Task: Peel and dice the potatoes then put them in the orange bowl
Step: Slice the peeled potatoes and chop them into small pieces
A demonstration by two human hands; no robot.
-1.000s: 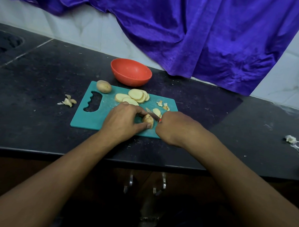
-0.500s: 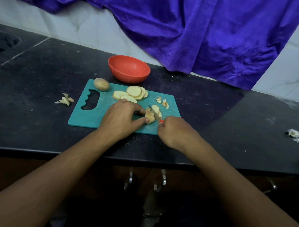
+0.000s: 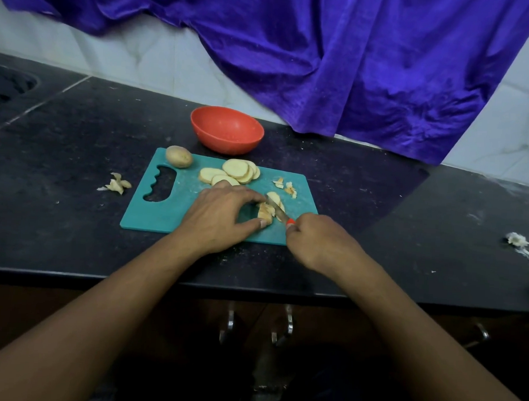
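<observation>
Red plastic peeks from the right hand (image 3: 319,242), whose fingers are curled round the handle of a small knife (image 3: 275,209). Its blade angles down onto a potato piece (image 3: 264,215) that the left hand (image 3: 223,213) pinches between thumb and fingertips near the front edge of the teal cutting board (image 3: 180,215). The step in hand looks like cutting, with the piece being chopped smaller. The next move calls for a steady downward press, with the left fingertips kept clear of the blade, which sits just beside them. The piece looks pale yellow and peeled, small and irregular, with a cut slice (image 3: 274,197) just behind it. Further back lies a fanned heap of round slices (image 3: 237,172), none yet diced, and an unpeeled whole potato (image 3: 178,156) at the board's far left corner. Beyond the board the orange bowl (image 3: 229,142) stands on the black counter (image 3: 78,137), nothing visible inside it.
</observation>
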